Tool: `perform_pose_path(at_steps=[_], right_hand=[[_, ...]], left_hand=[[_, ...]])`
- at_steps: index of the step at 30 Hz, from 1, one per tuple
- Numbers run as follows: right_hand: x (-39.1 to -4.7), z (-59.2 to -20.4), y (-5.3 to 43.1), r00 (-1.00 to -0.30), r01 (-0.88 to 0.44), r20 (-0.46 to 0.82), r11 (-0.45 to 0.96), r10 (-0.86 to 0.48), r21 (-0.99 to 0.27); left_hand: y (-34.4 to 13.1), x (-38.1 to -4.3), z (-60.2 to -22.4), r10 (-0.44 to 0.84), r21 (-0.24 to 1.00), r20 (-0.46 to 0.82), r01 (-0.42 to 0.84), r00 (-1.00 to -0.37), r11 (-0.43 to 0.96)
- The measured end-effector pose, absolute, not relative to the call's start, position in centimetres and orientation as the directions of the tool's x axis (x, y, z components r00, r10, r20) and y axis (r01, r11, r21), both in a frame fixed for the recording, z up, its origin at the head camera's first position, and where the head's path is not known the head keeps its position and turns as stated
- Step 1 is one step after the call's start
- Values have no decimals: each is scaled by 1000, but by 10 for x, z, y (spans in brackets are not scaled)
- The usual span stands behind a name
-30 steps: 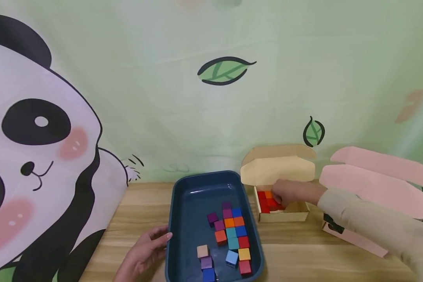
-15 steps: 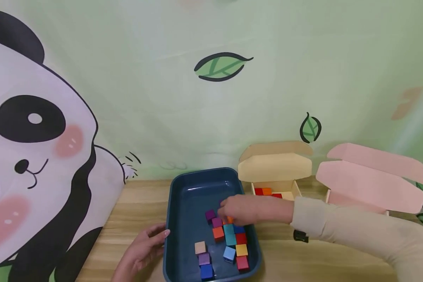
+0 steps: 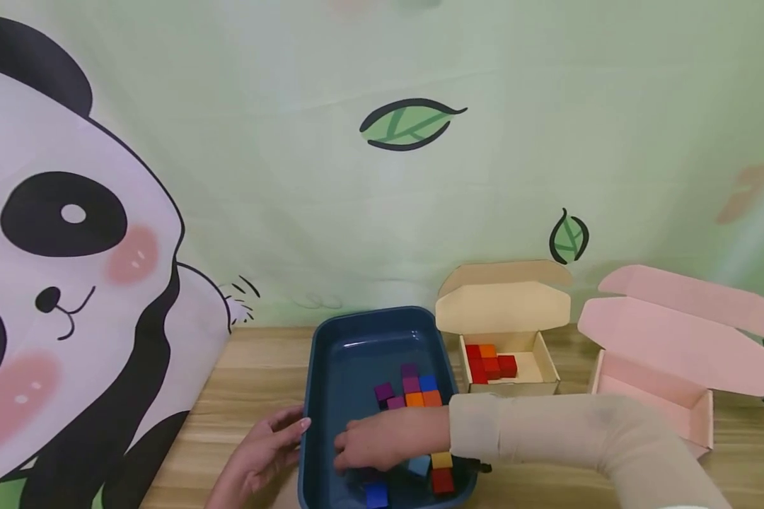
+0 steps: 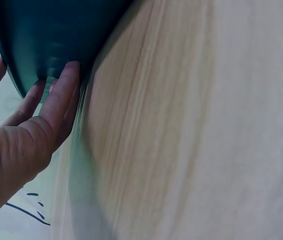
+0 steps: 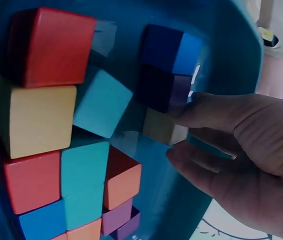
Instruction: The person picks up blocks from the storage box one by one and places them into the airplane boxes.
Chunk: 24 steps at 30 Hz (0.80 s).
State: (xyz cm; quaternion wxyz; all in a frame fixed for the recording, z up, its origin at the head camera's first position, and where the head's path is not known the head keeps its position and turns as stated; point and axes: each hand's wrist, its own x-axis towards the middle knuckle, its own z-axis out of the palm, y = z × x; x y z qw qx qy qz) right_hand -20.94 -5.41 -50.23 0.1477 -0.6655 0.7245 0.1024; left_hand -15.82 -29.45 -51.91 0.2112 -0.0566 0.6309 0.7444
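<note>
Inside the glossy tray (image 3: 350, 375) lie flat-faced cubes (image 3: 431, 399).

No text or label can be read

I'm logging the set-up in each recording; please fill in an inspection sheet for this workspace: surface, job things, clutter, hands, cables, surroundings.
Surface: wood-grain table.
Job things: blue tray with loose coloured cubes; open beige box with red and orange cubes; open pink box.
Clutter: nothing seen, bar a dark item by the right cuff, too unclear to name.
Hands: left hand touches the tray's left side; right hand is inside the tray, thumb and finger at a beige cube, grip unclear.
Cables: nothing seen.
Surroundings: pale green backdrop printed with a panda and leaves.
</note>
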Motion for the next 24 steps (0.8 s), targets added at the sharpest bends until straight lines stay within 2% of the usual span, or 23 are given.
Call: perform_pose_path(at_steps=[3, 13, 17, 24], right_hand=[[-222, -525, -62, -71, -994, -363, 94, -929, -46], [-197, -457, -46, -123, -989, -339, 145, -933, -41], [-194, -439, -40, -157, -986, -270, 166, -950, -9], [-206, -417, -25, -240, -954, -191, 268, -952, -134]], left_hand=[[-294, -159, -518, 250, 915, -350, -387, -903, -115], [-294, -159, -518, 240, 915, -360, -392, -901, -97], [-294, -157, -519, 247, 914, -360, -393, -900, -99], [-294, -157, -518, 249, 915, -358, -391, -900, -95]])
